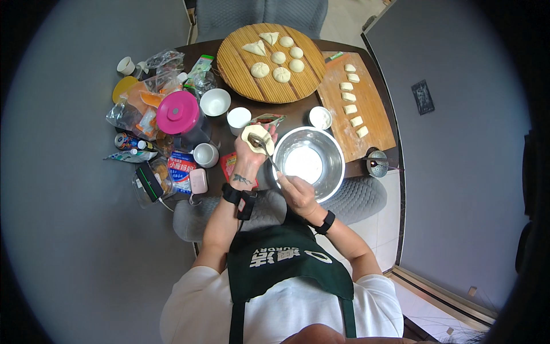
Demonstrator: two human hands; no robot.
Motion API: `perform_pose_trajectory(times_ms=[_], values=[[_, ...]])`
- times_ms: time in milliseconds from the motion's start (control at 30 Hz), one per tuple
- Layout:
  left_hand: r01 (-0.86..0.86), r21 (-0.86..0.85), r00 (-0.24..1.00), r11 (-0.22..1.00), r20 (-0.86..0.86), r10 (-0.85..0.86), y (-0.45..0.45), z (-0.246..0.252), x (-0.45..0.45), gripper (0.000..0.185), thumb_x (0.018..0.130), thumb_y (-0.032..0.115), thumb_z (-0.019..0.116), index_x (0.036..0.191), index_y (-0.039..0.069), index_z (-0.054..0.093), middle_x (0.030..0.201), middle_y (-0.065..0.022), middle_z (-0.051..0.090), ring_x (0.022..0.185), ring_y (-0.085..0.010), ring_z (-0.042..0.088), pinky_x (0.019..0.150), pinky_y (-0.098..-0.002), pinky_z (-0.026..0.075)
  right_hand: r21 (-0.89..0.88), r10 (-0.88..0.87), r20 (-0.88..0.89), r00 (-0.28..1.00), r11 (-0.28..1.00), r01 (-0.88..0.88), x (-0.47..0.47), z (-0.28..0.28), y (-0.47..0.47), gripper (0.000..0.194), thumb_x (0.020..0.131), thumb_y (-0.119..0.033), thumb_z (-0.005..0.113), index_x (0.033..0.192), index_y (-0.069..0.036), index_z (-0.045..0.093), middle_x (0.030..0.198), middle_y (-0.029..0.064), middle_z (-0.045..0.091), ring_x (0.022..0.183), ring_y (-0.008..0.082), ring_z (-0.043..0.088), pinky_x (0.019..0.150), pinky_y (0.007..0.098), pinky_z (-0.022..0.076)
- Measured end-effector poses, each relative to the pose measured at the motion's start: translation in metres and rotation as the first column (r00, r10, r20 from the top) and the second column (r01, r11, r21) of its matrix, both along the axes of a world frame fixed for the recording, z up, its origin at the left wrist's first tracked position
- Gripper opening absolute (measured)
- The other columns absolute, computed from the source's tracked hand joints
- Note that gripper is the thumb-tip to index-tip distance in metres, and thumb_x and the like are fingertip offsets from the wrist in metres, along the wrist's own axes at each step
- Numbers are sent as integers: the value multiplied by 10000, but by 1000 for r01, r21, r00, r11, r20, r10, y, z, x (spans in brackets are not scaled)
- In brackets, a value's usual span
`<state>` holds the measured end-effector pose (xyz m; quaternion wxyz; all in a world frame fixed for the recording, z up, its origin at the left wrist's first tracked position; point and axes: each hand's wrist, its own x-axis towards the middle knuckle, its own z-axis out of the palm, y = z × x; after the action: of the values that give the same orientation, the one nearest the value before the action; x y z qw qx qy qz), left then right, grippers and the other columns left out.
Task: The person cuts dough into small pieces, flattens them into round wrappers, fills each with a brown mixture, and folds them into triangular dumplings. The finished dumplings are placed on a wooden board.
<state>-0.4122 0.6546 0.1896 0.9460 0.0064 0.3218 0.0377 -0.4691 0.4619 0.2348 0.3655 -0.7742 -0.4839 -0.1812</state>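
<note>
On my left hand (251, 155), palm up, lies a flat round dough wrapper (267, 136) with dark filling in its middle. My right hand (299, 193) grips a metal spoon (270, 157) by the handle, its bowl resting at the filling. An opened packet (275, 121) is just beyond my left fingers. The large stainless steel bowl (338, 165) stands right of the wrapper, beside my right hand. Shaped buns and folded dough pieces sit on a round slatted wooden board (232, 64). Several cut dough pieces (350, 109) lie on a floured wooden board (378, 124).
White cups and bowls (215, 102) stand left of centre, a small white bowl (320, 118) above the steel bowl. A pink-lidded pitcher (178, 112), plastic bags, a can and a phone (149, 181) crowd the left side. Right, a small dish (377, 167) holds utensils. Grey chairs border the table.
</note>
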Motion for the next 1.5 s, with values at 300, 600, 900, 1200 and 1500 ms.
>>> perform_pose_trajectory(times_ms=[300, 600, 900, 1200, 1500], values=[[8, -18, 999, 1000, -53, -9, -3, 8, -5, 408, 1003, 334, 382, 1146, -1, 565, 1197, -198, 603, 1145, -397, 591, 1075, -531, 406, -29, 58, 29, 998, 998, -57, 7, 15, -16, 509, 722, 103, 670, 1224, 25, 652, 788, 96, 586, 633, 224, 589, 539, 338, 487], [-21, -62, 999, 998, -45, 18, 1, 2, -11, 372, 1010, 304, 398, 1154, 2, 562, 1156, -206, 601, 1033, -341, 619, 1053, -513, 428, -76, 128, 78, 989, 990, -122, 4, 15, -23, 502, 737, 73, 682, 1236, 48, 639, 798, 104, 580, 651, 233, 596, 570, 339, 501], [39, -121, 968, 992, 251, -8, 6, -12, -11, 344, 1014, 272, 404, 1161, 45, 618, 1179, -165, 657, 1142, -336, 619, 1007, -521, 466, 43, -30, -45, 999, 999, 32, 2, 29, -16, 391, 797, 72, 700, 1184, 20, 677, 799, 118, 633, 640, 231, 622, 593, 312, 509], [44, -68, 928, 997, 372, -15, 24, -47, 11, 359, 1003, 266, 416, 1190, 36, 621, 1232, -155, 646, 1174, -340, 606, 1016, -516, 470, 349, -190, -579, 793, 821, 451, 45, 24, -4, 163, 956, -35, 636, 1062, 54, 721, 790, 99, 677, 681, 134, 672, 618, 249, 517], [-14, -13, 968, 1000, 252, 16, 39, -41, 27, 368, 995, 273, 426, 1189, 41, 636, 1241, -142, 648, 1177, -315, 611, 1041, -494, 452, 290, -195, -556, 808, 866, 408, 92, -9, -1, 155, 946, -77, 667, 1038, 31, 728, 781, 100, 676, 633, 151, 697, 559, 262, 530]])
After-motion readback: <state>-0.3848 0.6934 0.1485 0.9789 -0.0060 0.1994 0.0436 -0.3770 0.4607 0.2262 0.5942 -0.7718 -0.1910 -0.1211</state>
